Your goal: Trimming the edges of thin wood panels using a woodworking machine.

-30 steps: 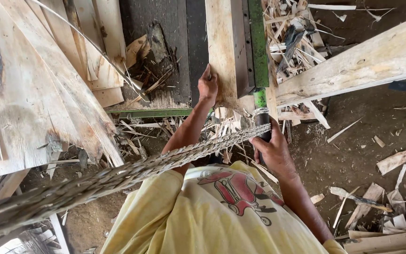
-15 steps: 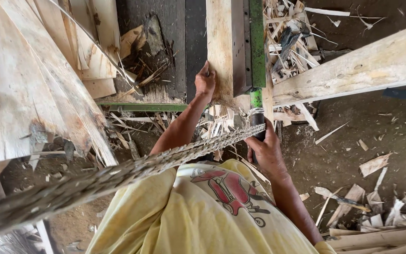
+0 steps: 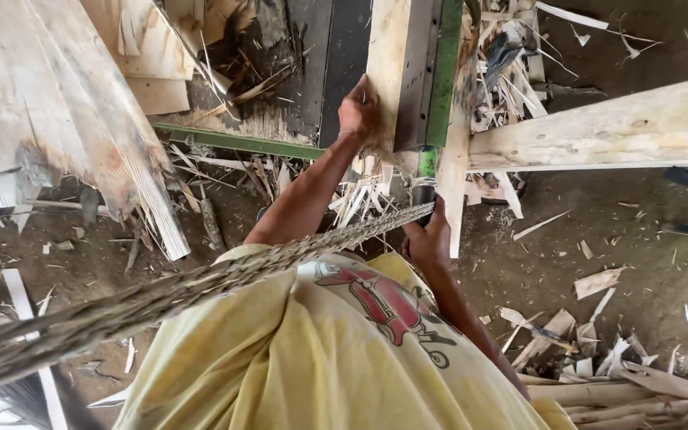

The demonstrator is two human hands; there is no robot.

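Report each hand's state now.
Left hand: pressed against the wooden plank, fingers curled.
Right hand: closed around the dark lever handle.

Head view, steeply down, close

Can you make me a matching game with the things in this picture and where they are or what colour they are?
Things:
1. left hand
2. right hand
3. shirt
4. wood scraps

Descriptions:
A. yellow with a red picture
B. lying on the dirt floor
C. pressing on the pale wooden board
D. gripping the dark handle below the green bar

Pairs: 1-C, 2-D, 3-A, 4-B
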